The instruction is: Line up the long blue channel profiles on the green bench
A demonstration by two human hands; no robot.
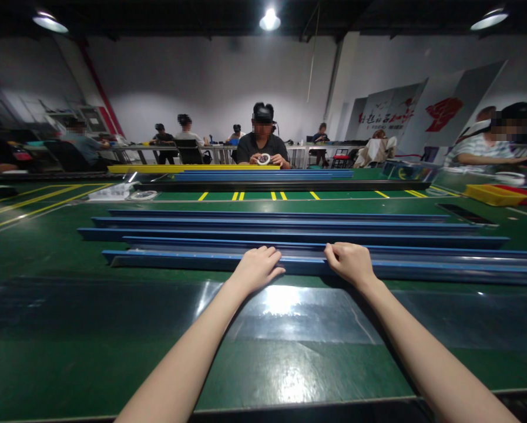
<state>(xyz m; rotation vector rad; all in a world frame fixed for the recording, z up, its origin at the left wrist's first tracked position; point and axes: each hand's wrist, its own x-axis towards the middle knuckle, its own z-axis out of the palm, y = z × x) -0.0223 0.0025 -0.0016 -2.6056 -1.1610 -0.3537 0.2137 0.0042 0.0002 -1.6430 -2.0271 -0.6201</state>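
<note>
Both hands are on the nearest long blue channel strip (192,258), which lies crosswise on the green table (51,258). Left of the middle, my left hand (258,267) rests over the strip with its fingers bent across the rim and the thumb apart. My right hand (349,261) is closed on the same strip, its fingers curled around the edge. A stretch of strip shows between the two hands. In front of it, nearer to me, a clear plastic sheet (148,308) lies flat and reflects the lamps.
More blue strips (289,238) lie parallel behind. Farther back are a black bar (289,186), a yellow strip (192,168), a phone (466,214) and a yellow tray (493,195). Across the table a person (263,144) holds a white roll (264,159).
</note>
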